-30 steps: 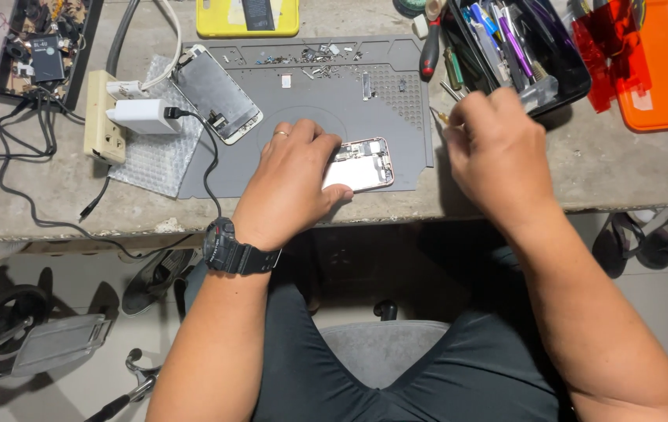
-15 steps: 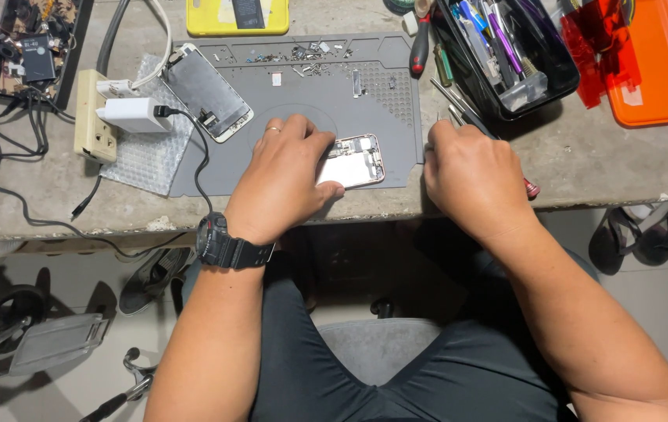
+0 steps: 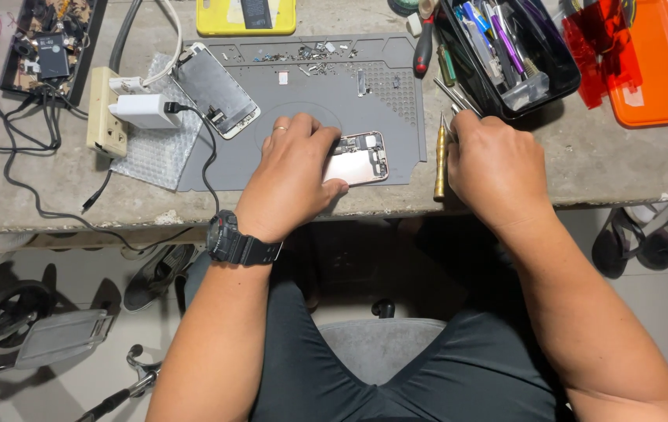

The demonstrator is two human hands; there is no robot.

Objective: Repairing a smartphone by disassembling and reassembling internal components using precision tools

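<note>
Head view: left hand (image 3: 291, 176) pins opened phone body (image 3: 359, 156) on grey mat (image 3: 318, 94), fingers curled over it. Right hand (image 3: 498, 168) at 3 o'clock, fist closed; contents unclear. Detached screen (image 3: 215, 87) at 10 o'clock; screws (image 3: 310, 53) out; internals unremoved.

- Left hand (image 3: 291, 176) presses on an opened phone body (image 3: 359, 157) lying on the grey mat (image 3: 310, 94)
- Right hand (image 3: 494, 168) rests on the worktop (image 3: 584, 164), just beside a brass-handled tool (image 3: 440, 160)
</note>
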